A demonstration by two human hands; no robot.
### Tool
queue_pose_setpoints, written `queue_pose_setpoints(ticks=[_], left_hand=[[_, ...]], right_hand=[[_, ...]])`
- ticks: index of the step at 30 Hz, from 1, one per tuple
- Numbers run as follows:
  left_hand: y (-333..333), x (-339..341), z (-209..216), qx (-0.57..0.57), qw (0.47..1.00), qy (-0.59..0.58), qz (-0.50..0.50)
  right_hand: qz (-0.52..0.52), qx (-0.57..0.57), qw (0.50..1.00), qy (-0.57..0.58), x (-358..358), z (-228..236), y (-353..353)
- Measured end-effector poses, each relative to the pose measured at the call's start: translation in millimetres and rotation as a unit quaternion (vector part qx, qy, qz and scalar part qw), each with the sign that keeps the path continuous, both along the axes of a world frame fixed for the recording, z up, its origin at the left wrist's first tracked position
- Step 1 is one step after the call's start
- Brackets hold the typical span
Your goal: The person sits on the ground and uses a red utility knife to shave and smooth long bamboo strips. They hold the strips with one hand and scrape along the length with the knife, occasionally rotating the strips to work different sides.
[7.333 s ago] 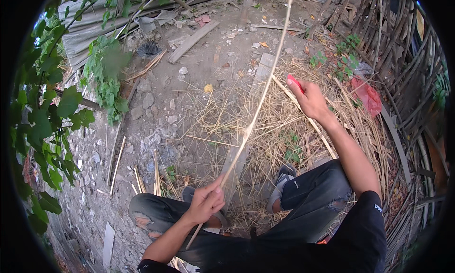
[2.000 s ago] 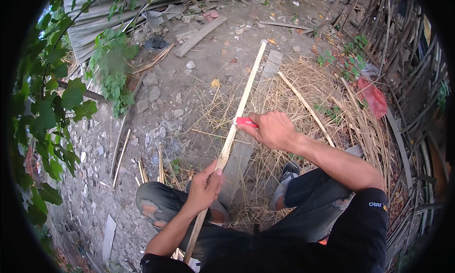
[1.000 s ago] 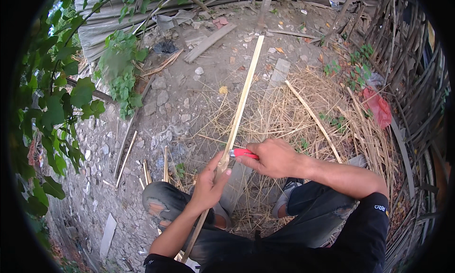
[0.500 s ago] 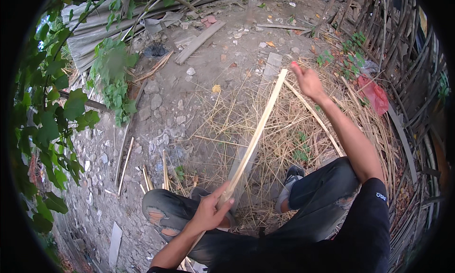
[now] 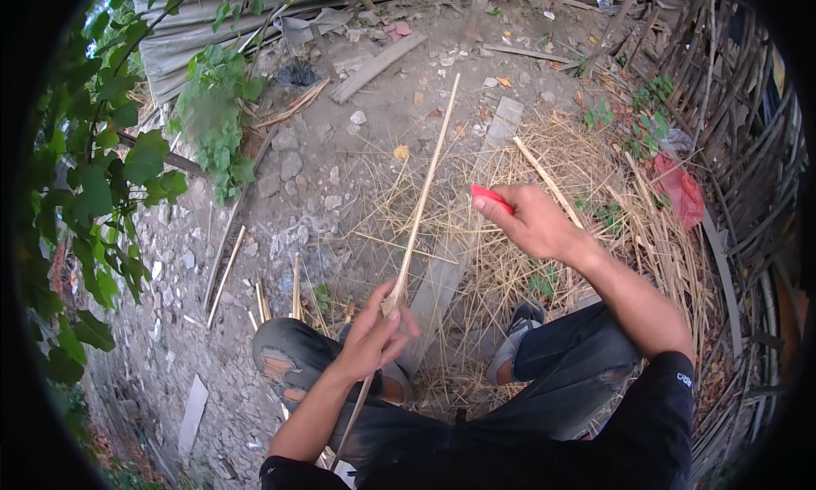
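Note:
A long, pale split bamboo strip [image 5: 432,163] slants up and away from my left hand [image 5: 371,333], whose fingers are wrapped round it near my knee. Its lower end runs back under my forearm, over my thigh. My right hand [image 5: 541,224] is closed round a red-handled tool [image 5: 491,198], right of the strip and apart from it. The handle end sticks out past my thumb; no blade can be made out. Below the hands, a flat grey board [image 5: 442,273] lies on the ground between my feet.
Thin straw-like shavings [image 5: 552,184] cover the ground ahead and to the right. Leafy vines [image 5: 93,184] hang at the left. A stick fence [image 5: 748,133] and a red plastic bag [image 5: 678,191] are at the right. A plank [image 5: 378,67] lies farther off.
My right hand has come down and nearer, and the red handle now shows clearly. The bamboo strip has turned narrow side up, its far tip swinging left. My left hand has shifted slightly upward.

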State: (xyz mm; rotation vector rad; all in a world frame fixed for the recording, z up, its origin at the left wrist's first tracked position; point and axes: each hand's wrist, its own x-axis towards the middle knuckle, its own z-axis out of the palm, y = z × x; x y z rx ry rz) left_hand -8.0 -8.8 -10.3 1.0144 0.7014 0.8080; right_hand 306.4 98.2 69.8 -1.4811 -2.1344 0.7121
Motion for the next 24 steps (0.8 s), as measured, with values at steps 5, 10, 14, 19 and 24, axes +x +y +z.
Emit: queue_pose_setpoints(ticks=[5, 10, 14, 19, 24], left_hand=[[9.0, 10.6, 6.8, -0.040, 0.996, -0.082, -0.016], [3.1, 17.2, 13.5, -0.123, 0.989, -0.081, -0.020], [-9.9, 13.7, 7.9, -0.171, 0.984, -0.052, -0.012], [-18.4, 3.4, -3.9, -0.098, 0.993, -0.033, -0.061], [-8.4, 10.6, 4.6, -0.091, 0.995, -0.009, -0.034]], right_hand=[[0.118, -0.068, 0.990, -0.043, -53.2, 12.8, -40.2], [0.122, -0.080, 0.987, -0.070, -64.5, -5.8, -49.9], [-0.004, -0.120, 0.991, -0.053, -39.4, -4.8, -3.7], [0.011, -0.038, 0.999, 0.015, -19.9, -21.5, -2.0], [0.129, -0.032, 0.991, -0.036, -59.2, -24.4, -52.5]])
